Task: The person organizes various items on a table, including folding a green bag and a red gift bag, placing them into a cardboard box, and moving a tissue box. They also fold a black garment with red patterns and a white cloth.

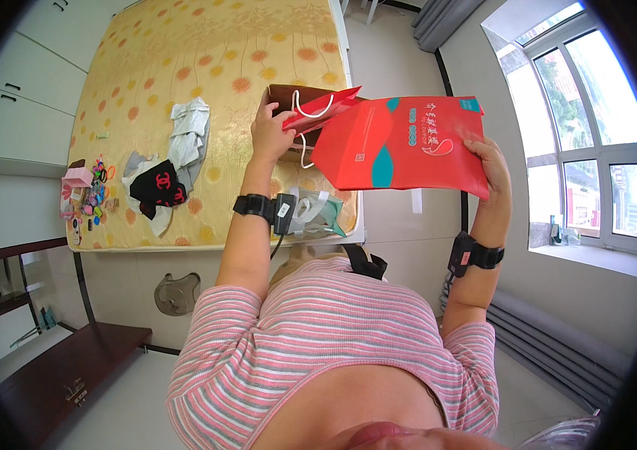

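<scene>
My right hand (489,163) grips the base end of a red paper bag (408,146) with teal patches and printed writing, held up above the floor beside the bed. At the other end of it, my left hand (273,132) is shut on a second red piece with a white cord handle (318,112); whether this is part of the same bag cannot be told. Behind them is a brown paper bag (301,91), partly hidden, near the left fingers. Below the left wrist, a clear plastic bag with green parts (318,214) lies on the bed's corner.
The bed (240,56) has a yellow flowered cover. On it lie a black cloth (155,183), pale clothes (189,129) and a cluster of small coloured items (93,194) with a pink box (77,177). A grey plastic stool (178,293) stands on the floor; a window is at the right.
</scene>
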Motion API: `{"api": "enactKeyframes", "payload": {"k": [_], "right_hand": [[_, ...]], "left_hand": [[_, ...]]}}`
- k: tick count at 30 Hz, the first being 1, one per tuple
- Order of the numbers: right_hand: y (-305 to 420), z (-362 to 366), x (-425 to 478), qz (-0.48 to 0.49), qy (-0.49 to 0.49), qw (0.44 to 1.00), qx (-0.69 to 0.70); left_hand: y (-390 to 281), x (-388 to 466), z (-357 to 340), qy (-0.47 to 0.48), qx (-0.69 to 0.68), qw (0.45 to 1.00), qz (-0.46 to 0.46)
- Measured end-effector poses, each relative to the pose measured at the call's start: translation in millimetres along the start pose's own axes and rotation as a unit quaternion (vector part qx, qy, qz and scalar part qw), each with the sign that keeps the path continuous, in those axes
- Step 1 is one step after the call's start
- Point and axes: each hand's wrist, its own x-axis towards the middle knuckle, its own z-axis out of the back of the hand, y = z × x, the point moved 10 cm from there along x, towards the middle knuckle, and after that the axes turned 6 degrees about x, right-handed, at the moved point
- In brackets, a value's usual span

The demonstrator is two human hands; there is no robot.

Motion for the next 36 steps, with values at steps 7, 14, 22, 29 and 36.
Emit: {"api": "enactKeyframes", "payload": {"k": [7,14,22,29,36], "right_hand": [[-4.7,-7.7,4.0,-0.007,-0.001,1.000,0.008],[-11.8,-32.4,11.0,-0.018,0.022,0.996,0.079],[-35.6,-20.2,43.6,-0.046,-0.130,0.986,0.096],[-33.9,-17.4,49.4,-0.007,-0.142,0.985,0.096],[-29.3,-43.8,54.8,0.073,-0.113,0.986,0.102]], "left_hand": [[4.9,-9.5,-21.7,0.082,-0.059,0.994,0.032],[0.0,-10.0,-23.2,0.084,-0.043,0.995,0.016],[-17.3,-10.6,-5.8,-0.033,-0.073,0.994,-0.079],[-4.9,-7.1,-18.8,0.028,-0.046,0.998,-0.013],[-3.3,-8.6,-13.6,-0.017,-0.053,0.998,-0.017]]}}
